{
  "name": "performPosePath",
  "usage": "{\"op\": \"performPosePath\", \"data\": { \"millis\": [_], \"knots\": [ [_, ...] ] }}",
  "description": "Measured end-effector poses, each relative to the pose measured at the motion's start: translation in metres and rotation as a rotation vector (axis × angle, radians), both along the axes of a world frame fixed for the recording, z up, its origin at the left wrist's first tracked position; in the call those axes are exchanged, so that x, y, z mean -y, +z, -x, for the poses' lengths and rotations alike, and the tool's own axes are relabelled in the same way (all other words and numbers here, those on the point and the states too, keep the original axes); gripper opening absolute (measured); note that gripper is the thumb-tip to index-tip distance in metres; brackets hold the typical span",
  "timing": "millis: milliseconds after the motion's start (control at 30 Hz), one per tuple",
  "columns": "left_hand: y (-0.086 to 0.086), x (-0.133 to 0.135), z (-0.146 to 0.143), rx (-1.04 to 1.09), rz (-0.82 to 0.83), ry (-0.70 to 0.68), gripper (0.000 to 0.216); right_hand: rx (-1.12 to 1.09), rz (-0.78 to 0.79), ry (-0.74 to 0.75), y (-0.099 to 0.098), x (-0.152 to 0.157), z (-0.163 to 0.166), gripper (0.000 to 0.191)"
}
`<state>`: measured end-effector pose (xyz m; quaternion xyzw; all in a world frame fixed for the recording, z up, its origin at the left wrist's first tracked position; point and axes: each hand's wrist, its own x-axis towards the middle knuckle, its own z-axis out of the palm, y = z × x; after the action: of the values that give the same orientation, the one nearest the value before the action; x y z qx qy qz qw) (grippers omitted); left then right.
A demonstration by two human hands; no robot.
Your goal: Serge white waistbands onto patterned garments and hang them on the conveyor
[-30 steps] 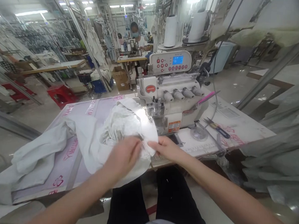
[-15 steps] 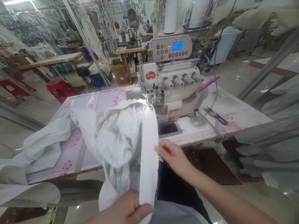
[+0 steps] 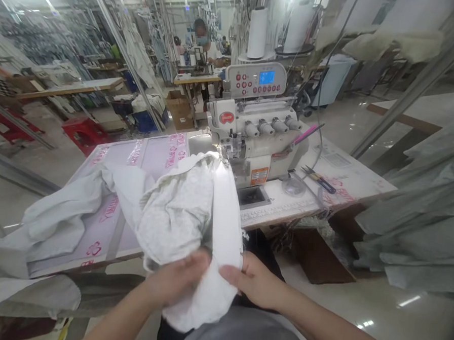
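A white garment (image 3: 182, 213) lies bunched over the near table edge, its far end under the presser foot of a white overlock sewing machine (image 3: 251, 136). My left hand (image 3: 175, 281) grips the lower part of the cloth from the left, fingers curled on it. My right hand (image 3: 253, 280) pinches the cloth's right edge just below a flat white band (image 3: 227, 210). Both hands are close together over my lap, below the table edge.
A sewing table (image 3: 144, 155) with pink printed covering holds scissors (image 3: 320, 179) to the machine's right. More pale fabric (image 3: 49, 221) trails off the left. Grey-green garments (image 3: 422, 210) hang at right. Another person sits at a far station (image 3: 201, 39). Red stools (image 3: 82, 129) stand at left.
My left hand rose from the bottom edge of view and now holds the cloth beside my right hand, which dropped lower toward my lap. The view shifted slightly.
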<state>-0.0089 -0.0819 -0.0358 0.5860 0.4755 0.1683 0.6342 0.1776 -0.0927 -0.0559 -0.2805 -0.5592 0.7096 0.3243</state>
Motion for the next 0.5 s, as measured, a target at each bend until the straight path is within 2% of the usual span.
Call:
{"op": "performPosePath", "data": {
  "millis": [33, 100, 133, 167, 200, 233, 300, 400, 433, 500],
  "knots": [
    [0.001, -0.015, 0.000, -0.007, -0.139, 0.191, 0.039, 0.004, -0.025, -0.013, 0.004, 0.003, -0.001, 0.043],
    [0.003, -0.044, -0.001, -0.161, -0.511, 0.547, 0.040, 0.026, -0.048, -0.021, 0.009, 0.007, -0.001, 0.042],
    [0.004, -0.055, -0.003, -0.279, -0.661, 0.624, 0.047, 0.044, -0.052, -0.025, 0.011, 0.007, -0.002, 0.042],
    [0.004, -0.063, -0.004, -0.401, -0.758, 0.619, 0.055, 0.065, -0.060, -0.033, 0.013, 0.006, -0.002, 0.042],
    [0.005, -0.069, -0.004, -0.505, -0.804, 0.554, 0.057, 0.084, -0.071, -0.042, 0.014, 0.005, -0.001, 0.042],
    [0.005, -0.072, -0.003, -0.573, -0.807, 0.467, 0.053, 0.098, -0.086, -0.043, 0.015, 0.003, -0.001, 0.042],
    [0.009, -0.072, 0.003, -0.595, -0.710, 0.332, 0.043, 0.117, -0.111, -0.035, 0.016, 0.001, 0.000, 0.040],
    [0.023, -0.068, 0.018, -0.499, -0.475, 0.373, 0.042, 0.148, -0.156, -0.058, 0.014, 0.003, 0.002, 0.037],
    [0.030, -0.068, 0.022, -0.477, -0.442, 0.405, 0.042, 0.163, -0.172, -0.073, 0.013, 0.004, 0.002, 0.037],
    [0.043, -0.070, 0.028, -0.497, -0.497, 0.456, 0.039, 0.185, -0.175, -0.096, 0.011, 0.004, 0.003, 0.038]
  ]
}}
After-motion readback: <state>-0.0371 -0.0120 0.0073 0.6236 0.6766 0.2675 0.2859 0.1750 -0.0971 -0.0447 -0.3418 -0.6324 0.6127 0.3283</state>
